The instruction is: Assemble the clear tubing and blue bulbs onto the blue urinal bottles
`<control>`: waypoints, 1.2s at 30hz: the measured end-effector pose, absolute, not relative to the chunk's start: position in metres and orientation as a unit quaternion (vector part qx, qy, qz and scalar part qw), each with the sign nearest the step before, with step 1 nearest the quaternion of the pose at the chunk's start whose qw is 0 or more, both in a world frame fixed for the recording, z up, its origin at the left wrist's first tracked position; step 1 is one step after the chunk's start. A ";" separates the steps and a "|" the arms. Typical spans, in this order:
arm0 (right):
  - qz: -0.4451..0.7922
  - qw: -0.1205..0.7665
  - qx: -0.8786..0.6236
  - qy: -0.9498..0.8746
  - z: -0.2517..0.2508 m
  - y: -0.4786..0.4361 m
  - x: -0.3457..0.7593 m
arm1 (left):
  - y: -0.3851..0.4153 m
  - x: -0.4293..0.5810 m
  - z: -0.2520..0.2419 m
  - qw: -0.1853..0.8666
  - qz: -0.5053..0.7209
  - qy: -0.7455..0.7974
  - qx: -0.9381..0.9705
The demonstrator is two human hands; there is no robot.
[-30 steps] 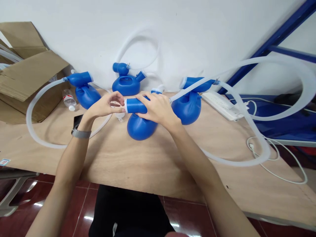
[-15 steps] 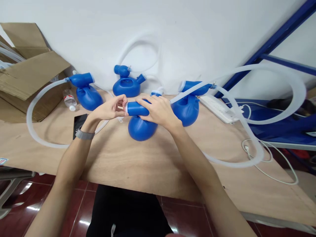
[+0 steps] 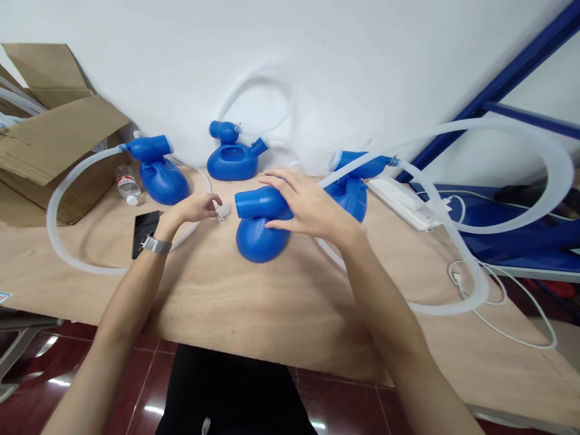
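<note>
My right hand (image 3: 306,202) rests over the top of a blue plastic urinal bottle (image 3: 261,240), with its thumb on the near side and its fingers over the far side. The bottle's spout (image 3: 249,204) points left and shows a bare blue rim. Left of that spout, my left hand (image 3: 197,208) is low over the table with curled fingers. Its thumb and index fingertips are at a small white cap (image 3: 223,211) with a tab. The palm side and the other fingers are partly hidden.
Similar blue bottles with clear hoses stand at the left (image 3: 164,181), back (image 3: 232,163) and right (image 3: 356,196). A phone (image 3: 144,232), water bottle (image 3: 127,186) and cardboard box (image 3: 58,139) are at the left. A power strip (image 3: 401,202) lies at the right, beside a blue metal frame (image 3: 493,90).
My left hand has moved left and away from the spout, down to the white cap. The white ring at the spout's end no longer shows. My right hand has shifted slightly right, its fingers more spread.
</note>
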State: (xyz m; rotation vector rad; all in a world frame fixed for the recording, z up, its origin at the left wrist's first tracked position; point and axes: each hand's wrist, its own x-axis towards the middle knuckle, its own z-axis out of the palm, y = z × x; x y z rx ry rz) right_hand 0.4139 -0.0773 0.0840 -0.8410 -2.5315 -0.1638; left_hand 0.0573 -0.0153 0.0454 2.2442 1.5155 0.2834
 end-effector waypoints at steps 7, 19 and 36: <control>-0.022 0.210 -0.395 -0.894 0.094 -0.061 0.467 | -0.035 0.072 0.065 0.188 0.234 0.491 0.818; 0.019 0.263 -0.351 -0.899 0.091 -0.050 0.472 | -0.072 0.127 0.081 0.227 0.289 0.386 0.846; 0.074 0.244 -0.349 -0.902 0.098 -0.053 0.477 | -0.067 0.122 0.082 0.224 0.299 0.369 0.851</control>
